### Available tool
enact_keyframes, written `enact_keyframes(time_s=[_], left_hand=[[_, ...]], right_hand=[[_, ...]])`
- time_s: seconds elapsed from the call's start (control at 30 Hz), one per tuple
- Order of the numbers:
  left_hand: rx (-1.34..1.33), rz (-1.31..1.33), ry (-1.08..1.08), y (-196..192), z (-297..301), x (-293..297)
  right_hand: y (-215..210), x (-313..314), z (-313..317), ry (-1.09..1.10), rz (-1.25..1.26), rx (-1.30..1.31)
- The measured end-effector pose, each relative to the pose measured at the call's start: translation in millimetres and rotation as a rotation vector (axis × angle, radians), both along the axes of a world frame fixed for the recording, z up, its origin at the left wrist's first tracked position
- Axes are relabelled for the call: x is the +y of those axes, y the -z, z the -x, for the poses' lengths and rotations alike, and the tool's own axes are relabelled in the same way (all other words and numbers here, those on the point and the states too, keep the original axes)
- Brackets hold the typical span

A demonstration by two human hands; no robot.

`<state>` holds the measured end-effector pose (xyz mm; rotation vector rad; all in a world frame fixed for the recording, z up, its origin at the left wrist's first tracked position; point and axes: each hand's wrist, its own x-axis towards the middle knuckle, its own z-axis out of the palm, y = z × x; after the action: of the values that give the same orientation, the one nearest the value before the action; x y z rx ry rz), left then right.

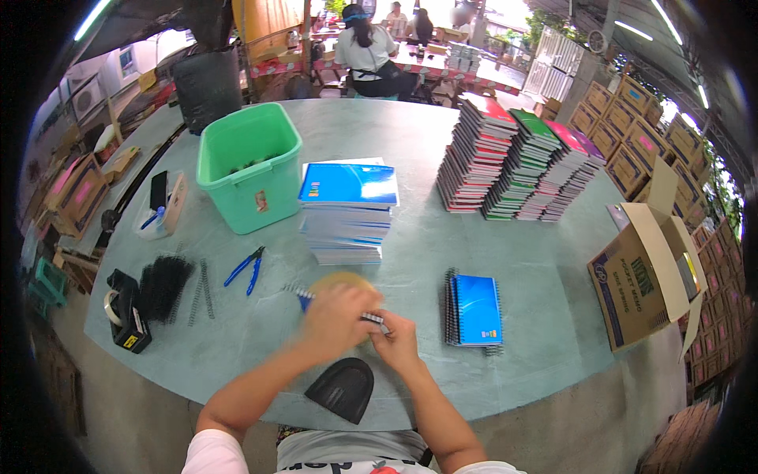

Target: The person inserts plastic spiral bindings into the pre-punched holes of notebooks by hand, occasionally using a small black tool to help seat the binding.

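A small notebook (pixel 371 317) is held edge-up between my hands at the table's near middle, with its blue cover only partly showing. A dark spiral coil (pixel 294 289) juts from its far left end. My left hand (pixel 338 317) lies over the notebook, smeared by motion, its fingers mostly hidden. Pinched on the near right end is my right hand (pixel 395 341). Just beyond the left hand is a blurred yellowish rounded thing (pixel 343 281). A black rounded pad (pixel 343 390) lies nearest me.
Blue-handled pliers (pixel 247 270), black coils (pixel 164 286) and a tape dispenser (pixel 126 312) lie left. Beyond stand a green bin (pixel 251 189) and a blue-topped stack (pixel 347 213). Coil-bound notebooks (pixel 476 310), coloured stacks (pixel 480 154) and an open carton (pixel 643 280) are right.
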<state>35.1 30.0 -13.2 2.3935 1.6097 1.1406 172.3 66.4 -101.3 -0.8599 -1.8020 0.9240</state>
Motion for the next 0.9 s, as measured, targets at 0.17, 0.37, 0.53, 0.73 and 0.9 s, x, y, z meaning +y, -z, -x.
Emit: enact_keyframes(time_s=[0.17, 0.37, 0.53, 0.73, 0.9], left_hand=[[0.204, 0.268, -0.244, 3.7, 51.5, -10.6], [0.003, 0.268, -0.218, -3.7, 20.0, -16.0], [0.013, 0.093, 0.263, -0.7, -32.1, -24.0], [-0.154, 0.055, 0.167, 7.8, -4.4, -20.5], [-0.16, 0.158, 0.159, 28.8, 21.2, -24.7]], right_hand=[[-11.4, 9.1, -10.5, 0.106, 0.091, 0.008], [-36.3, -12.3, -8.8, 0.248, 0.339, 0.498], [-49.8, -6.2, -39.4, -0.006, 0.595, 0.664], [-76.0, 21.8, -126.9, 0.16, 0.459, 0.317], [-7.2, 41.4, -189.9, 0.445, 0.278, -0.245]])
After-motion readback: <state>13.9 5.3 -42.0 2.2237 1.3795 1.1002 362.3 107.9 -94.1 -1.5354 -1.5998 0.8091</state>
